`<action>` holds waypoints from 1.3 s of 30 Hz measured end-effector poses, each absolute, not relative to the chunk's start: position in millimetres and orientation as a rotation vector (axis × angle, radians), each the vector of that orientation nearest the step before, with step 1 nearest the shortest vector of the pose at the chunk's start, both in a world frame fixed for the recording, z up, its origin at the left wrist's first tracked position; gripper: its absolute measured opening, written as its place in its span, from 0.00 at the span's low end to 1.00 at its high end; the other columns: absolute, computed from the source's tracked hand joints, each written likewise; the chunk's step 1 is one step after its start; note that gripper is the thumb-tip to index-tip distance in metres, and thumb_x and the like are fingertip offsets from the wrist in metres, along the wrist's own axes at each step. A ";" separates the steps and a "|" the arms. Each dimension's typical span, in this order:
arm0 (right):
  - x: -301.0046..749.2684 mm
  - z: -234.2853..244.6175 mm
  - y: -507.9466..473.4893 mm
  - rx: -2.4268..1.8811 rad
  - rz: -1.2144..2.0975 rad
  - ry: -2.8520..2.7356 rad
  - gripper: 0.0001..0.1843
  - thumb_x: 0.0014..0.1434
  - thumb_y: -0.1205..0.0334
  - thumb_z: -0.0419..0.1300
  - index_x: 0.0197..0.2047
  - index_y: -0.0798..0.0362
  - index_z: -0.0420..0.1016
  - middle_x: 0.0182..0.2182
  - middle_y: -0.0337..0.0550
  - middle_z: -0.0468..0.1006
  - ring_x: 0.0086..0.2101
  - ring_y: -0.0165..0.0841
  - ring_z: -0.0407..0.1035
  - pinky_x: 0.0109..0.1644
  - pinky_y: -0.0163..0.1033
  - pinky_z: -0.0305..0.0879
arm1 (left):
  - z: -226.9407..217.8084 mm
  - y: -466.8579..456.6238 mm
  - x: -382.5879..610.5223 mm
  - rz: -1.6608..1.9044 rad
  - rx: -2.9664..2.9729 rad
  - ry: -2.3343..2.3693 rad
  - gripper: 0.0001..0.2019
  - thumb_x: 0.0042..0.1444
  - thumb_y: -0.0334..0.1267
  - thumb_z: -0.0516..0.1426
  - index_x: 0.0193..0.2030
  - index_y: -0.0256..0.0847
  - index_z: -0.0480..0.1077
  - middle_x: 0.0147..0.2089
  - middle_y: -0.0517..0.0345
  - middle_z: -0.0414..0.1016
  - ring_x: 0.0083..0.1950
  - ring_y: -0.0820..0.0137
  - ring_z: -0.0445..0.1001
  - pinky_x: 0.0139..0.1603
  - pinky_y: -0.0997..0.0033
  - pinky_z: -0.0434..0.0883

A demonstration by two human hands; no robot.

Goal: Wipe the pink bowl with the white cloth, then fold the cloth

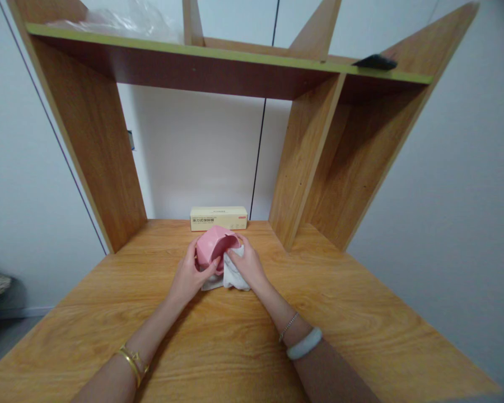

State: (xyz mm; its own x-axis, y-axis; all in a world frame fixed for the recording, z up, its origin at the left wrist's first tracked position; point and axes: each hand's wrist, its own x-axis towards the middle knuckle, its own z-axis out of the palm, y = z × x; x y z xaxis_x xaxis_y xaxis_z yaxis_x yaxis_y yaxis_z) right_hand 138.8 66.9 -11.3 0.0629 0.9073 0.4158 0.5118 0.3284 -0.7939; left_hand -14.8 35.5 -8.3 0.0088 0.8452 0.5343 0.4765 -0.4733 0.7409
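Note:
A pink bowl (210, 242) is tipped on its side above the desk, its opening turned toward me and to the right. My left hand (191, 273) is closed on the bowl's left side, with the thumb over the near rim. A white cloth (234, 273) hangs from the rim, and part of it lies on the desktop under the bowl. My right hand (248, 262) pinches the cloth against the bowl's right rim, thumb on the inner side. The fingers behind the bowl are partly hidden.
A cream cling film box (219, 219) stands behind the bowl at the back of the wooden desk (218, 347). Upright panels (306, 157) rise on both sides. Clear plastic (130, 22) and a dark flat object (376, 62) lie on the upper shelf.

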 end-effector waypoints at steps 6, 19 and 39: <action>149.2 2.3 55.8 -1.589 0.100 -1.817 0.31 0.53 0.58 0.53 0.60 0.49 0.50 0.33 0.46 0.75 0.34 0.38 0.70 0.35 0.37 0.59 | -2.6 30.3 -18.0 1.281 2.080 1.534 0.29 0.47 0.46 0.55 0.56 0.39 0.57 0.44 0.50 0.72 0.39 0.64 0.72 0.40 0.65 0.68; 135.4 -24.2 71.0 -1.214 0.543 -1.522 0.24 0.53 0.63 0.51 0.54 0.53 0.58 0.48 0.47 0.70 0.46 0.33 0.65 0.47 0.37 0.60 | -0.3 33.7 -15.7 1.473 1.873 1.301 0.35 0.47 0.45 0.55 0.60 0.38 0.48 0.54 0.46 0.64 0.50 0.64 0.67 0.49 0.64 0.65; 144.4 -16.0 67.3 -1.399 0.401 -1.598 0.26 0.51 0.64 0.52 0.55 0.52 0.58 0.40 0.46 0.74 0.40 0.36 0.68 0.41 0.37 0.61 | -1.4 31.1 -15.5 1.383 1.924 1.385 0.32 0.47 0.47 0.55 0.59 0.41 0.51 0.49 0.49 0.68 0.39 0.68 0.71 0.39 0.67 0.69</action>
State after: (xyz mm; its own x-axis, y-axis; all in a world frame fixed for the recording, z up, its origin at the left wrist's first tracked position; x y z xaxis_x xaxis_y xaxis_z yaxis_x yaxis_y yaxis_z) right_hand 144.4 67.3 -16.0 0.0957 0.8992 0.4270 0.5906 0.2940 -0.7515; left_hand -15.5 31.1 -1.4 0.0225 0.8750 0.4836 0.4848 -0.4326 0.7602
